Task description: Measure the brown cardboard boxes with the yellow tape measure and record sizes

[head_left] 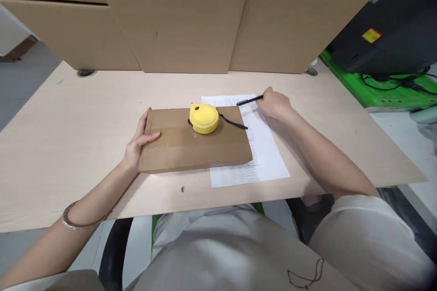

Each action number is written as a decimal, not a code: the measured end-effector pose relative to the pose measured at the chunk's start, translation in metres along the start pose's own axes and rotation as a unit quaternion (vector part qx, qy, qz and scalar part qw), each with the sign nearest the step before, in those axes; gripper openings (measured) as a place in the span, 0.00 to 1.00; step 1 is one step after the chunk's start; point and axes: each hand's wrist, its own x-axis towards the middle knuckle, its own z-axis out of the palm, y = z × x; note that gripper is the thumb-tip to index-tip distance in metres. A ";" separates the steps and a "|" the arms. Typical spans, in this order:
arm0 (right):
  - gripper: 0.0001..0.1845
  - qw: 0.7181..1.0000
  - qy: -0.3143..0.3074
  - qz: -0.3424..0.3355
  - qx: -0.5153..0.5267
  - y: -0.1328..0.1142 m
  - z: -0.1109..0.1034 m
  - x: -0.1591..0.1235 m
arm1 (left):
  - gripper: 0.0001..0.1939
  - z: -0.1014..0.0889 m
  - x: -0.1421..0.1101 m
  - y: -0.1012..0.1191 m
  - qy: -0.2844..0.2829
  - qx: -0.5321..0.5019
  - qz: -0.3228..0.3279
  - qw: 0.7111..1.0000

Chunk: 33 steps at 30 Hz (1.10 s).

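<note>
My left hand (138, 143) grips the left end of a flat brown cardboard box (177, 150), its thumb on the top face and its fingers along the side. On that box rests a yellow tape measure (204, 118) with a black wrist strap (234, 122) trailing to the right. My right hand (275, 102) is closed on one end of a black pen (250, 99), whose other end points left. Beneath the pen and partly under the box lies a white sheet of paper (268, 159) with rows of writing, too small to read.
Large cardboard boxes (184, 27) are stacked along the back of the wooden table (68, 145). At the right stand a black case (385, 22) with yellow labels and a green crate (382, 95) with black cables. The table's front edge runs close to my body.
</note>
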 end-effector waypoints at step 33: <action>0.39 0.925 0.046 -0.349 0.142 -0.088 -0.018 -0.106 | 0.55 -0.012 0.008 -0.015 -0.044 0.021 0.038 0.998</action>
